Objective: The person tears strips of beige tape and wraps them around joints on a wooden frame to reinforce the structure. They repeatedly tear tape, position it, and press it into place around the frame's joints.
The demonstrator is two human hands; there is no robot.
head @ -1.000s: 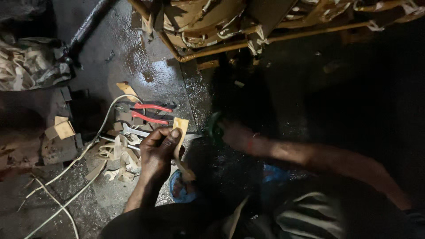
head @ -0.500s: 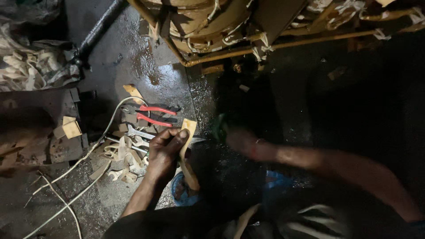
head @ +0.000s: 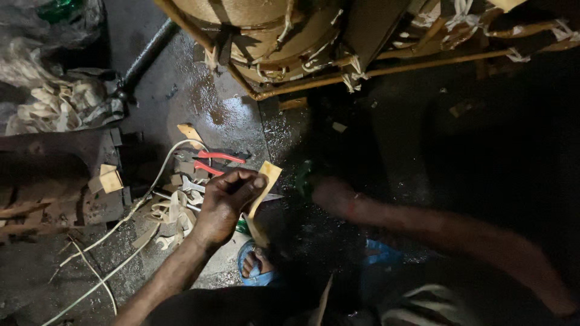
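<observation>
A: Strip point(head: 261, 194) of stiff tan card or fibre, pinched in the left hand point(head: 225, 204) over the wet floor point(head: 181, 96). That is the piece in hand, near the middle of the scene.

B: How is the grip on it?

A: Thumb and fingers are closed on the upper part of the strip, a narrow pinch, with its lower end hanging down toward a foot in a blue sandal point(head: 257, 268).

B: And the other hand?

A: The right hand point(head: 329, 192) sits just right of the strip, blurred and in deep shadow. Something green point(head: 302, 180) shows at it, but I cannot tell whether the fingers are closed on that or loose.

B: What step would you call it?

A: By my judgement, the strip is being readied or trimmed, held up for the right hand to work on. The next move would call for a steady pinch and the right hand meeting the strip's edge squarely.

B: Anything lying near?

A: Red-handled pliers point(head: 219, 162) on the floor just beyond the left hand, a spanner point(head: 192, 185) beside them, pale scraps point(head: 172, 211) and a white cable point(head: 154, 184) to the left.
</observation>
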